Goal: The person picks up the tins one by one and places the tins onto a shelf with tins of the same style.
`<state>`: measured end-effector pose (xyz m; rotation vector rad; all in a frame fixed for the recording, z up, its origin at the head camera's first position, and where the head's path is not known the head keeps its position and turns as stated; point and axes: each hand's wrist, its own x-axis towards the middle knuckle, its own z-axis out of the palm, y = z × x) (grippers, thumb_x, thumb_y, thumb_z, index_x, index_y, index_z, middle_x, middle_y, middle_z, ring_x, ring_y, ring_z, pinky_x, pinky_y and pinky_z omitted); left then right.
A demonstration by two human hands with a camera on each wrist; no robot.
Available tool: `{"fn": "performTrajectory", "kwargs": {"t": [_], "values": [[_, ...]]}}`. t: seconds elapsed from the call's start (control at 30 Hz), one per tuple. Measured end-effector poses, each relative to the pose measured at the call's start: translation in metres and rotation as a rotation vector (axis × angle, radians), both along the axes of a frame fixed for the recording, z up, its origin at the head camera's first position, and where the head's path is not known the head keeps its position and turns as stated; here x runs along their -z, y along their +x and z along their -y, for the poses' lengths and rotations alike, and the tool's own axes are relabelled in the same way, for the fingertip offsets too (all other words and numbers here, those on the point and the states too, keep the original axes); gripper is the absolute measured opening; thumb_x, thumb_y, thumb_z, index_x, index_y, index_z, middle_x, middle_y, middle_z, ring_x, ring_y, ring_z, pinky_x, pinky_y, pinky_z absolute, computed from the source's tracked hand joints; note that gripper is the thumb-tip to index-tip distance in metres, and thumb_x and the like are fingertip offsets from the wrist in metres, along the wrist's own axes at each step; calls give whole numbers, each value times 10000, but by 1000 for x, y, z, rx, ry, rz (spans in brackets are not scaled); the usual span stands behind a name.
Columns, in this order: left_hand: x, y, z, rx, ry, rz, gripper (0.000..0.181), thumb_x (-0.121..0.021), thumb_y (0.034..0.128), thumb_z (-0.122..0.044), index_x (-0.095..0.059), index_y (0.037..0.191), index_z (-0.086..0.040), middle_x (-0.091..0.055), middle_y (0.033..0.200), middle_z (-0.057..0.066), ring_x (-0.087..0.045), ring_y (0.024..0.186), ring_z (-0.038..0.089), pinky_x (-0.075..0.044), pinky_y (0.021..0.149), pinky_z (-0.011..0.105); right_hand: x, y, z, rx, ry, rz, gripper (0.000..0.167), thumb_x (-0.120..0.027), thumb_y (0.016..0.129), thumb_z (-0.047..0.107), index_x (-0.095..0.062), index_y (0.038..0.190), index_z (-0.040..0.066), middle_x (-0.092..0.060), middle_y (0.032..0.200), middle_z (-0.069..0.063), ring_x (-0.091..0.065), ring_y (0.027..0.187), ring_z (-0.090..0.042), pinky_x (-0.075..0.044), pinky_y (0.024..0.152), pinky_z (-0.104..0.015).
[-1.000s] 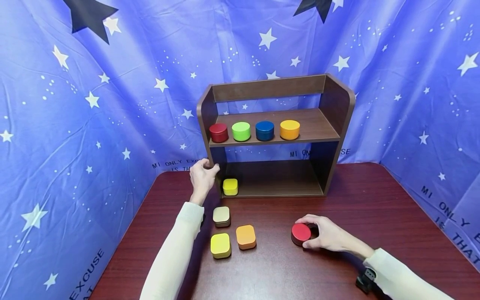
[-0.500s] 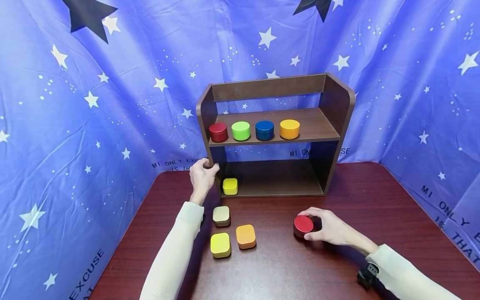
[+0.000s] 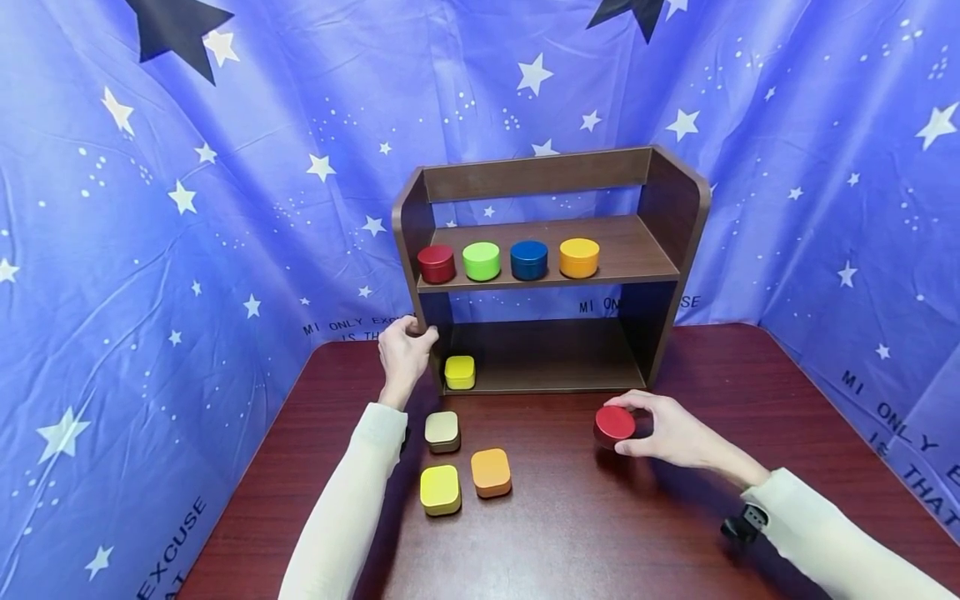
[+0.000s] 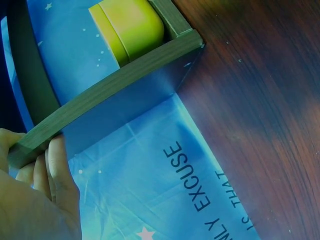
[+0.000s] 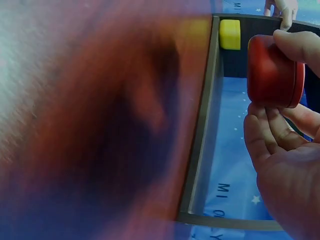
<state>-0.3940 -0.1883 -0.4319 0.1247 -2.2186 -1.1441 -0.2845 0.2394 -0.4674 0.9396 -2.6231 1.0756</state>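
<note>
My right hand (image 3: 671, 429) grips a round red tin (image 3: 614, 425) between thumb and fingers, in front of the shelf's lower right. In the right wrist view the red tin (image 5: 272, 72) shows its side, with the thumb on one side and fingers on the other. My left hand (image 3: 405, 354) pinches the left side panel of a dark brown two-tier shelf (image 3: 555, 333). The left wrist view shows the thumb and fingers of the left hand (image 4: 45, 195) on either side of that panel's edge. A yellow square tin (image 3: 460, 372) sits at the lower tier's left end.
On the upper tier stand a dark red tin (image 3: 437, 263), a green tin (image 3: 482, 262), a blue tin (image 3: 529, 261) and an orange-yellow tin (image 3: 579, 258), all round. Square tins on the table: beige (image 3: 442, 432), yellow (image 3: 440, 490), orange (image 3: 491, 473). A starry curtain (image 3: 225, 208) hangs behind.
My right hand has carried the round red tin away from me and slightly right, nearer the shelf. My left hand stays on the side panel.
</note>
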Motion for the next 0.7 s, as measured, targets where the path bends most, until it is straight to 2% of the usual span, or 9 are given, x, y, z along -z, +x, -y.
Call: {"fn": "performTrajectory", "kwargs": {"t": [0.3, 0.43, 0.57, 0.7], "values": [[0, 1, 0, -2, 0, 1, 179, -825, 858, -244, -766, 846, -76, -801, 880, 148, -713, 861, 374, -517, 776, 481, -30, -11, -3, 51, 11, -17, 536, -950, 808, 201, -740, 1293, 116, -762, 1115, 36, -616, 1020, 42, -521, 914, -223], [0, 1, 0, -4, -9, -2, 183, -824, 852, -253, -758, 835, -83, -800, 869, 140, -711, 849, 367, -518, 773, 480, -45, -17, -3, 44, -20, -13, 523, -935, 820, 166, -735, 1301, 111, -753, 1099, 27, -618, 984, 41, -515, 875, -195], [1, 0, 0, -2, -11, -11, 182, -826, 849, -248, -755, 823, -83, -802, 860, 137, -716, 847, 372, -521, 767, 483, -63, -23, -5, 25, -54, -40, 522, -923, 826, 122, -729, 1308, 80, -754, 1091, -15, -632, 962, 43, -501, 852, -151], [1, 0, 0, -3, -7, -16, 186, -824, 847, -253, -758, 825, -80, -802, 861, 138, -717, 847, 378, -521, 766, 486, -83, -28, -7, 47, -57, -56, 526, -921, 830, 116, -733, 1320, 82, -755, 1093, -29, -646, 956, 36, -477, 860, -115]]}}
